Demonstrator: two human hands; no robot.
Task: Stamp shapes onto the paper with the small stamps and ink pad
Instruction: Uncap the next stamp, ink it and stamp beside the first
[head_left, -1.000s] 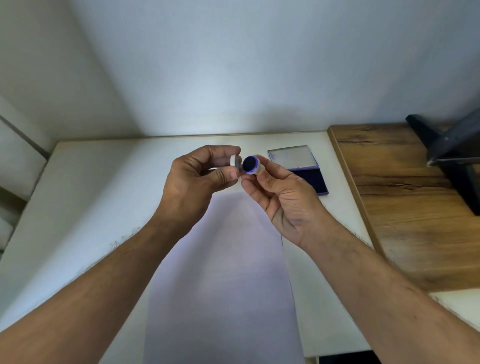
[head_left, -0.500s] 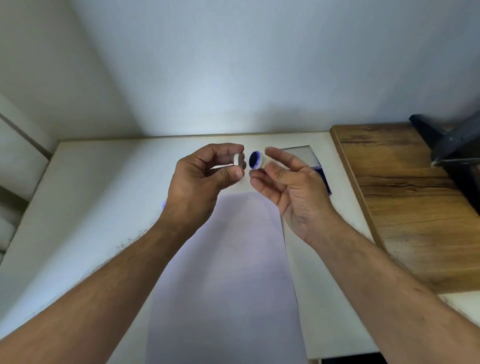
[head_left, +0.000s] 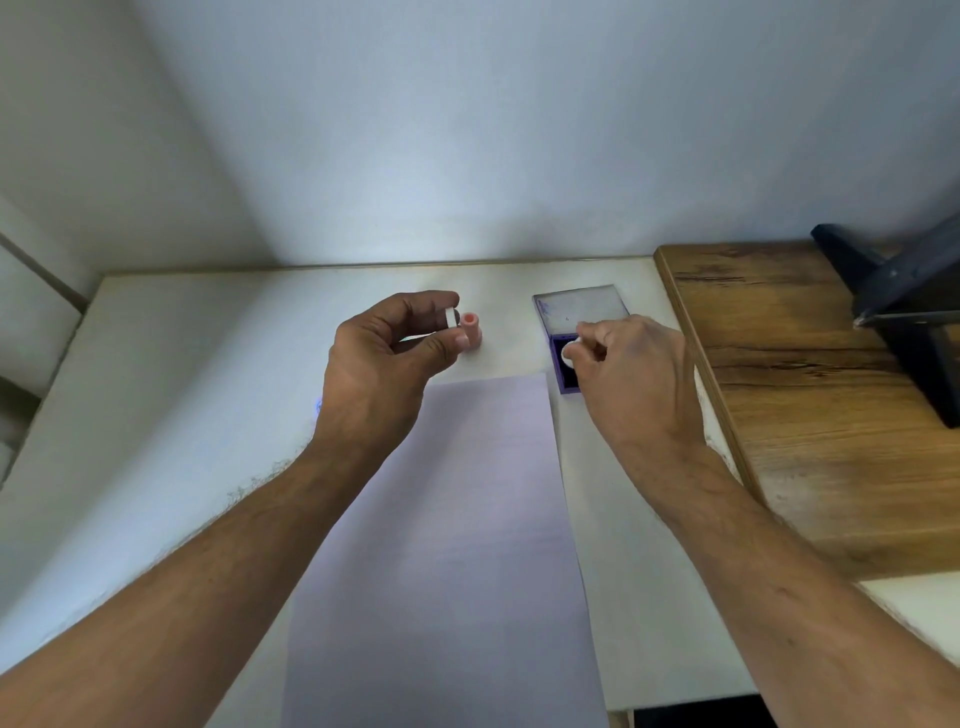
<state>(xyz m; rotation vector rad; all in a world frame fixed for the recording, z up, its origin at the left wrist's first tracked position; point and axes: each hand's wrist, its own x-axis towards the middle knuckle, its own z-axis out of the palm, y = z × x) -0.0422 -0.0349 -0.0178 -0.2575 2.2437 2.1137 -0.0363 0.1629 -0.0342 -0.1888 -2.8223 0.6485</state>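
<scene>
My left hand (head_left: 387, 364) is raised above the white table and pinches a small white stamp cap (head_left: 451, 318) between thumb and forefinger. My right hand (head_left: 631, 366) holds a small white stamp (head_left: 570, 352) down over the dark blue ink pad (head_left: 563, 374), whose clear lid (head_left: 579, 307) lies open behind it. A pink stamp (head_left: 471, 332) stands upright on the table, just beyond my left fingertips. A blank sheet of pale paper (head_left: 457, 519) lies lengthwise between my forearms.
A wooden board (head_left: 810, 405) lies on the right of the white table (head_left: 197, 364), with a dark stand (head_left: 904, 312) on its far corner. Walls close the table at the back and left. A small blue ink mark (head_left: 318, 404) shows by my left wrist.
My hands have drawn apart: the right one carried the stamp right and down onto the ink pad, while the left kept the cap. The pink stamp is now uncovered.
</scene>
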